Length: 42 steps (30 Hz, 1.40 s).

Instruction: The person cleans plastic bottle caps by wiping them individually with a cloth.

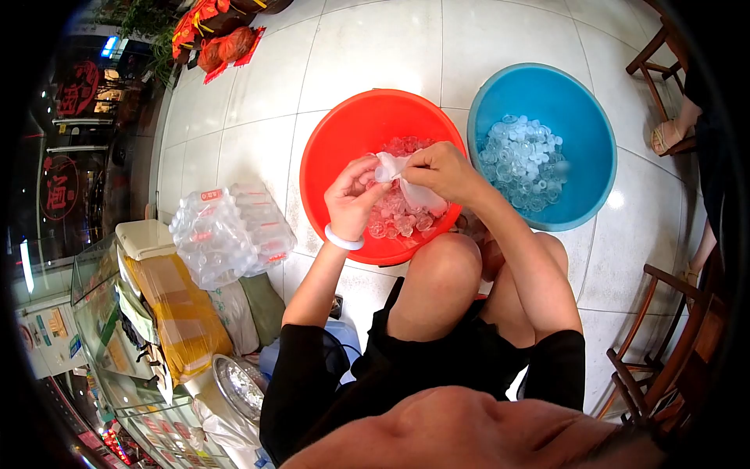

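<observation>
Over the red basin, my left hand pinches a small clear cup-like piece between thumb and fingers. My right hand is closed on a thin white cloth, its upper part pressed against that piece and the rest hanging down. Whether the piece is glass or plastic, I cannot tell. Beneath both hands, many small clear pieces lie heaped in the red basin. To the right, touching or nearly touching it, stands a blue basin holding similar clear and whitish pieces.
Left on the tiled floor is a plastic-wrapped pack of clear bottles. A taped yellow-brown box and a metal bowl stand nearer me. Wooden chairs and another person's foot are at the right.
</observation>
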Each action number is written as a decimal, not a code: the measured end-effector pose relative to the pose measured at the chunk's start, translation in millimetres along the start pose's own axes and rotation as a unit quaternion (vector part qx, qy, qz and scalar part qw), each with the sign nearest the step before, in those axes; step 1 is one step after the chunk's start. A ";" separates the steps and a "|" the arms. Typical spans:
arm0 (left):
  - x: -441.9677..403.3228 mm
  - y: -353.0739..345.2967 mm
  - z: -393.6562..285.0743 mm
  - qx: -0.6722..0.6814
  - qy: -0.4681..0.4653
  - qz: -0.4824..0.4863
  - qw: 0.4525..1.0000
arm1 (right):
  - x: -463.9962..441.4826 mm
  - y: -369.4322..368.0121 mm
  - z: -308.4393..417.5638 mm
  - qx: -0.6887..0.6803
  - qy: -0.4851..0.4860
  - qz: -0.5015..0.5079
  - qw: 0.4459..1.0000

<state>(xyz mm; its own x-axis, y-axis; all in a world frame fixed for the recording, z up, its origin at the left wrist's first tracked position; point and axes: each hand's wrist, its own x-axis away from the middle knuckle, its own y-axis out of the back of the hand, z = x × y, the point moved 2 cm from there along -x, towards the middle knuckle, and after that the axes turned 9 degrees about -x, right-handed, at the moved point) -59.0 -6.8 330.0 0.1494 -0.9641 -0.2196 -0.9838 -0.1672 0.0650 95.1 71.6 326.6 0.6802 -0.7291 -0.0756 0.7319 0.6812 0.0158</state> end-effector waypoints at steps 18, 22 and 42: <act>-5.0 0.9 -8.6 0.177 0.081 0.035 0.980 | -1.0 5.5 15.5 -0.144 -0.085 -0.013 0.986; -4.9 -0.2 -7.5 0.150 0.071 0.023 0.986 | -0.5 6.4 15.4 -0.127 -0.083 -0.010 0.988; -1.4 -1.3 -15.5 0.008 -0.002 -0.027 1.000 | -3.7 -4.1 -1.6 -0.052 -0.027 0.041 0.997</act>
<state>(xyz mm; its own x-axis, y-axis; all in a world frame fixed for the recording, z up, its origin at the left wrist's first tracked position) -56.4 -8.4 345.3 0.2017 -0.9530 -0.2261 -0.9758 -0.2153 0.0371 89.5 71.6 325.2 0.7405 -0.6716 -0.0248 0.6679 0.7395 -0.0841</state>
